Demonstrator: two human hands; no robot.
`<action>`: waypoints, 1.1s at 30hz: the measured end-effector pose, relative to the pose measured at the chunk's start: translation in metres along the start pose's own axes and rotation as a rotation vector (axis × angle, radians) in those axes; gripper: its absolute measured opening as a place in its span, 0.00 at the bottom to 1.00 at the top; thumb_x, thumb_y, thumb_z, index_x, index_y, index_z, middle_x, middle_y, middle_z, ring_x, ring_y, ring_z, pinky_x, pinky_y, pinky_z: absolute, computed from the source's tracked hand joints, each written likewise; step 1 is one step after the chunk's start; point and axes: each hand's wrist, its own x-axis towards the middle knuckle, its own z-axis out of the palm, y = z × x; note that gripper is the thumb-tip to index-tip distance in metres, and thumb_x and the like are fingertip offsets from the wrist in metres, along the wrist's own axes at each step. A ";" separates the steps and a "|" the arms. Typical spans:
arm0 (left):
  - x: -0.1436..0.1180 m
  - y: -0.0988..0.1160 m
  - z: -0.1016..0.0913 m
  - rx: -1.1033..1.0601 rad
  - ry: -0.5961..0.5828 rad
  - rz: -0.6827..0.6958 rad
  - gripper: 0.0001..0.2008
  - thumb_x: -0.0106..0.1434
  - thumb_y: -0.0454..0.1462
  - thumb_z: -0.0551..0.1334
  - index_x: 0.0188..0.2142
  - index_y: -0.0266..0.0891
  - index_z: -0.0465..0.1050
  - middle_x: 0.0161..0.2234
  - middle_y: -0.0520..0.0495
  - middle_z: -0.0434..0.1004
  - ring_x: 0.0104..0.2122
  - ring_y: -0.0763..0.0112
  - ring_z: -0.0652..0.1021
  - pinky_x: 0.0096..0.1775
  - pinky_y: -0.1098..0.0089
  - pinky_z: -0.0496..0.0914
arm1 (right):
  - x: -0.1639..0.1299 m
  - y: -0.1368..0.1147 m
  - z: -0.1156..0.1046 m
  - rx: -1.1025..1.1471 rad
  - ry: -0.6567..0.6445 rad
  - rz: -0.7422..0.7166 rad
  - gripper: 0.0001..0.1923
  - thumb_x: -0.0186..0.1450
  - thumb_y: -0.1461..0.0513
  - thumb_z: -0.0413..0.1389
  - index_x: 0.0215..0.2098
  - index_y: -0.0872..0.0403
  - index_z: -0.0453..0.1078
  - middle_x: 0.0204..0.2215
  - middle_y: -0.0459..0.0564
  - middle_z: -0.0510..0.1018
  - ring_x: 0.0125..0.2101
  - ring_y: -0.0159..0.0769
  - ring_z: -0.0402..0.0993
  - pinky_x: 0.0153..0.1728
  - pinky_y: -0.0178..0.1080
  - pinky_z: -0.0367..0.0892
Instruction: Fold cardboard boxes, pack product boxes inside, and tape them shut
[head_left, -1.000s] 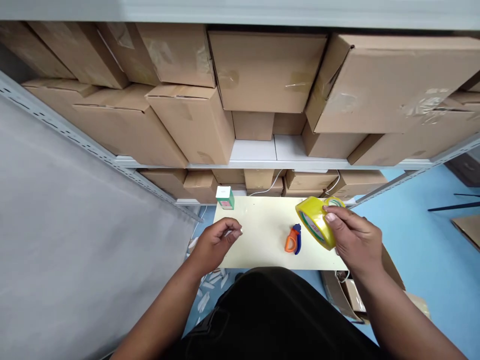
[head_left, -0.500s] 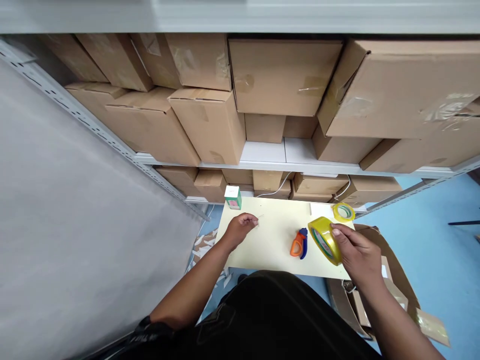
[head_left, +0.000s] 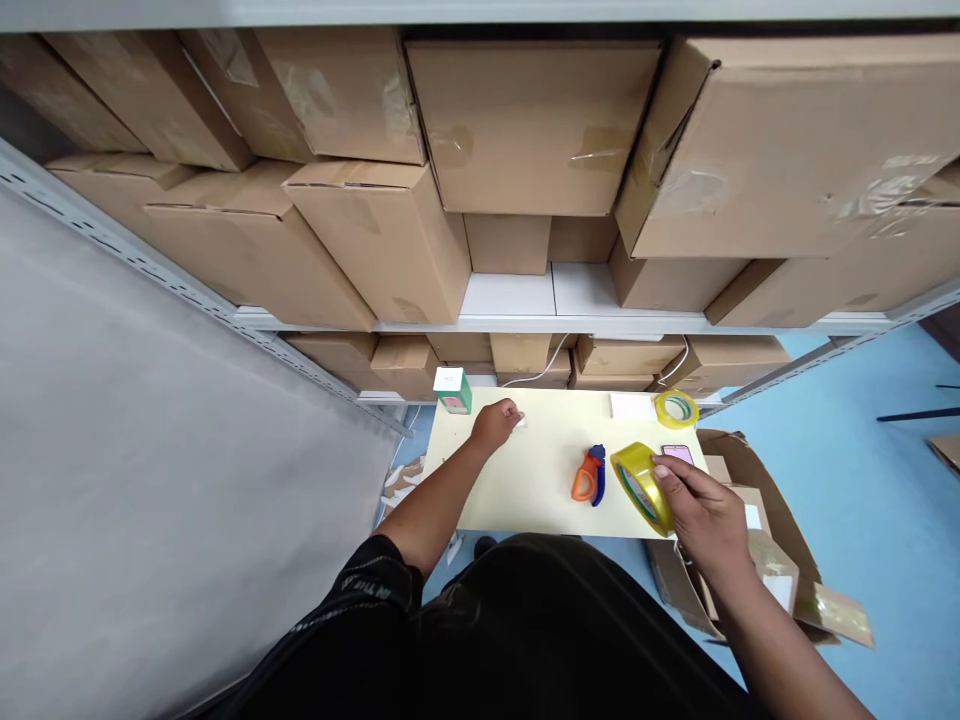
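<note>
My right hand (head_left: 705, 518) grips a roll of yellow packing tape (head_left: 636, 468) by its edge, tilted above the right part of the pale table (head_left: 532, 490). Over the table's left part, my left hand (head_left: 493, 425) is closed in a pinch. A small whitish bit shows at its fingertips, too small to make out. Between the hands lies an orange and blue cutting tool (head_left: 589, 476). A green and white small box (head_left: 453, 391) stands behind my left hand. Another roll of yellow tape (head_left: 676, 409) lies at the back right corner, beside a flat white item (head_left: 632, 406).
Shelves ahead hold many cardboard boxes (head_left: 532, 130). A phone (head_left: 678, 453) lies at the table's right edge, partly behind my right hand. An open carton (head_left: 780, 500) with boxes inside is on the floor at right. A grey wall (head_left: 150, 450) rises at left.
My left hand has moved forward and slightly right over the table. The tape roll stays in my right hand. The view has shifted a little, and the phone now shows.
</note>
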 end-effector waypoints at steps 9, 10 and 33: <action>-0.079 -0.082 -0.065 0.250 0.222 -0.094 0.23 0.68 0.52 0.58 0.22 0.42 0.61 0.21 0.55 0.62 0.26 0.71 0.66 0.32 0.71 0.60 | 0.000 0.017 0.002 -0.005 0.022 0.077 0.22 0.60 0.45 0.69 0.45 0.49 0.85 0.44 0.50 0.88 0.48 0.51 0.84 0.53 0.48 0.78; -0.095 -0.096 -0.078 0.284 0.241 -0.146 0.23 0.68 0.51 0.57 0.22 0.42 0.62 0.21 0.55 0.63 0.27 0.71 0.67 0.32 0.71 0.61 | 0.001 0.018 0.006 -0.009 0.015 0.071 0.22 0.60 0.45 0.69 0.45 0.49 0.85 0.44 0.50 0.88 0.48 0.51 0.84 0.54 0.48 0.77; -0.193 -0.211 -0.269 0.581 0.453 -0.750 0.11 0.65 0.44 0.64 0.38 0.38 0.76 0.41 0.33 0.84 0.47 0.45 0.81 0.48 0.57 0.73 | -0.005 -0.033 0.075 -0.024 -0.170 -0.043 0.20 0.61 0.45 0.68 0.42 0.50 0.86 0.43 0.51 0.88 0.45 0.52 0.85 0.49 0.48 0.79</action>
